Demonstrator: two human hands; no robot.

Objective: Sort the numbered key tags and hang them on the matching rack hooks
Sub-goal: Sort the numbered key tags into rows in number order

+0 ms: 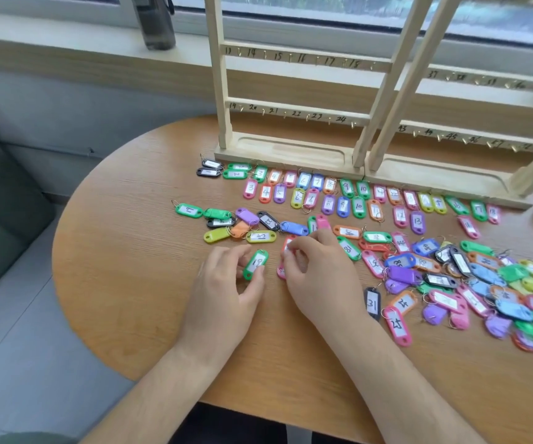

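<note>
My left hand (226,283) pinches the green tag marked 18 (255,263) between thumb and fingertips, low over the counter (150,283). My right hand (318,270) is curled over a pink tag (280,272) and a red tag (288,243); I cannot tell whether it grips either one.

The nearest risk, as I judge it, is misreading. Another green tag (349,248) just beyond my right knuckles shows the same digits turned round, so 18 and 81 could be swapped if I read one upside down.

My right forearm lies close to the black tag marked 31 (372,302) and the unsorted heap (483,283). A careless sweep would drag them, and the overlapping rings look likely to snag.

Further out, reaching over the sorted rows (343,200) toward the rack (291,152) could scatter them. The hooks (307,117) I can see are bare.
</note>
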